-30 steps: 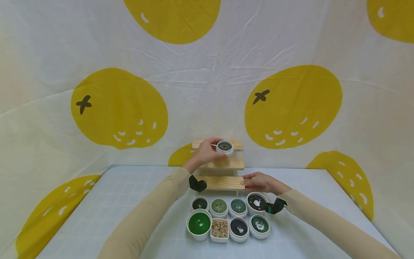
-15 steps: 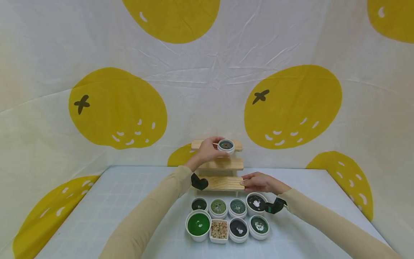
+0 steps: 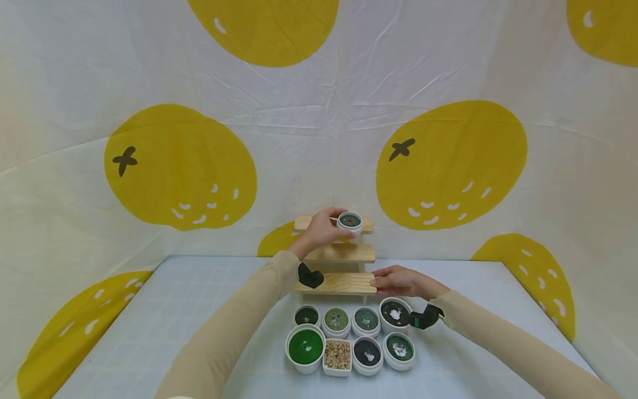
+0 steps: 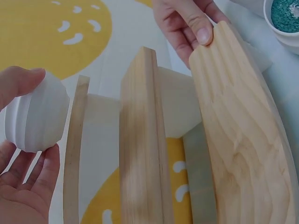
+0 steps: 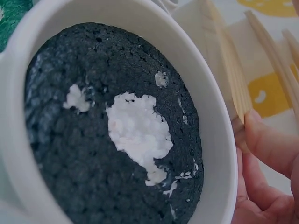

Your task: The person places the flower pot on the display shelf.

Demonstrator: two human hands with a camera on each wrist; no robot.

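Observation:
In the head view, my left hand (image 3: 321,230) grips a small white pot (image 3: 350,220) with a dark teal fill and a brownish centre. The pot is held in front of the top board (image 3: 368,224) of a three-tier wooden stand. From the left wrist view, thumb and fingers clasp the ribbed side of this pot (image 4: 39,112), which is next to the uppermost board (image 4: 74,140). Lower down, my right hand (image 3: 401,281) pinches the right end of the bottom board (image 3: 339,284), thumb on top. The middle board (image 3: 341,253) lies between them.
Before the stand sit several white pots in two rows, among them a larger green-filled cup (image 3: 306,344) and a square dish of tan bits (image 3: 337,354). A black-filled pot (image 5: 88,154) with white flecks lies right under the right wrist. A patterned cloth (image 3: 319,155) hangs behind.
My left hand has shifted slightly to the right and upward with the small pot. The right hand keeps its hold on the bottom board.

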